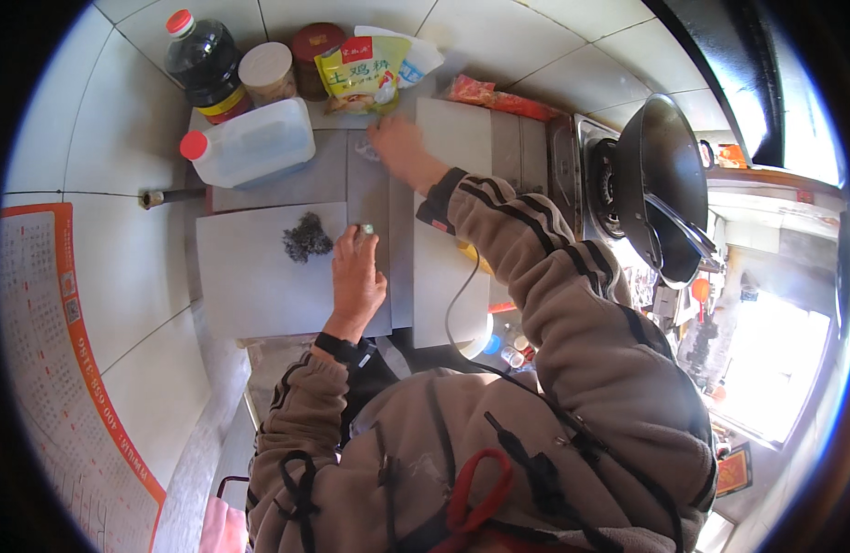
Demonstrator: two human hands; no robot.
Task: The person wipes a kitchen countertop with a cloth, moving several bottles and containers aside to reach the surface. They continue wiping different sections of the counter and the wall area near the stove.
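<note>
My left hand (357, 273) is over the grey counter near the front, its fingers curled around a small object with a pale greenish top (367, 228); the rest of that object is hidden. Left of it, a dark, tangled steel-wool-like clump (307, 238) lies on a white tile board (259, 276). My right hand (399, 148) reaches to the back of the counter, just below a yellow-green seasoning bag (364, 72). Beside its fingers is a crumpled, clear or whitish plastic piece (367, 148); whether the fingers grip it is not clear.
A clear jug with a red cap (255, 145) lies at the back left, before a dark sauce bottle (203, 66) and a lidded tub (267, 72). Red packaging (501, 98) lies along the wall. A wok (666, 186) stands tilted by the gas stove (606, 186) at right.
</note>
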